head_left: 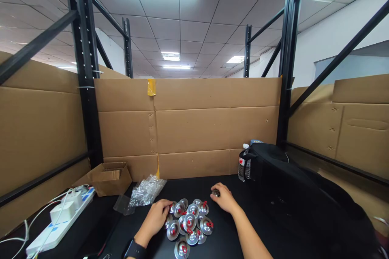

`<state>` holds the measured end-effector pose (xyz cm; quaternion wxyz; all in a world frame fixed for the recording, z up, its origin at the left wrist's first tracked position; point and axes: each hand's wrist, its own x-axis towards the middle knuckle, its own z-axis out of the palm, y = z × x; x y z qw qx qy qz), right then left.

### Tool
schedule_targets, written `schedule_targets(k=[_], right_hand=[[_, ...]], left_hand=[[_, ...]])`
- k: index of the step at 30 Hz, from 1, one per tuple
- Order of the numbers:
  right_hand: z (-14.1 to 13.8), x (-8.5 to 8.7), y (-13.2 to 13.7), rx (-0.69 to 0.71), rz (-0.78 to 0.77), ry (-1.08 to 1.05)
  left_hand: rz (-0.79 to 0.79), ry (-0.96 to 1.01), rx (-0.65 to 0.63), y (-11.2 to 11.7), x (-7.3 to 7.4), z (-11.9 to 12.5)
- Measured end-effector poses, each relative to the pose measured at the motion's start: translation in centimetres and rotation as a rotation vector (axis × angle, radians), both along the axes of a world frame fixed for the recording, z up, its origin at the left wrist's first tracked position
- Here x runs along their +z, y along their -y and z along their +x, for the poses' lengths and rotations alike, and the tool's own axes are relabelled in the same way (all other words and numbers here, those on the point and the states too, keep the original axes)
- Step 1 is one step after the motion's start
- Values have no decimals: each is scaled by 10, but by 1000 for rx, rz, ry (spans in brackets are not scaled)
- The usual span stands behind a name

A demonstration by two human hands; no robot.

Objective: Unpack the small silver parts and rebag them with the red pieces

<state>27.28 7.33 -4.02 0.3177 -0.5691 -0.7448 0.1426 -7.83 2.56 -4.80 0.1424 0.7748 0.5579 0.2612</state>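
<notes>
A pile of several shiny silver metal discs with raised centres and red parts (189, 222) lies on the black table top. At its left upper edge is my left hand (157, 215), fingers bent and closed, the fingertips against the outer discs. What they grip, if anything, is hidden. Beyond the pile to the right, my right hand (225, 198) is closed around a small dark round piece (216, 193), held between thumb and fingers low over the table. One disc (182, 248) sits at the pile's near edge.
Left of the pile are a crumpled clear plastic bag (148, 190), an open cardboard box (111, 179) and a white power strip (62, 226) with cables. A large black bag (304, 206) and a water bottle (244, 164) stand at right. Cardboard walls (194, 129) enclose the table.
</notes>
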Motion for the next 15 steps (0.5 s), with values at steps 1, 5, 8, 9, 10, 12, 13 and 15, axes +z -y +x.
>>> schedule_targets(k=[1, 5, 8, 9, 10, 12, 13, 15], right_hand=[[-6, 2, 3, 23, 22, -37], [-42, 9, 20, 295, 32, -178], [-67, 11, 34, 439, -29, -163], [-73, 11, 38, 455, -39, -137], [-77, 11, 43, 457, -41, -107], [-80, 11, 51, 447, -26, -62], [-79, 11, 55, 435, -15, -53], [-74, 12, 65, 410, 4, -54]], left_hand=[[20, 14, 35, 4, -7, 4], [96, -27, 127, 20, -30, 20], [136, -111, 127, 29, -38, 34], [145, -137, 123, 31, -39, 39], [152, -159, 121, 33, -39, 44], [171, -190, 113, 36, -38, 55], [180, -199, 110, 38, -38, 60], [196, -213, 94, 40, -38, 73]])
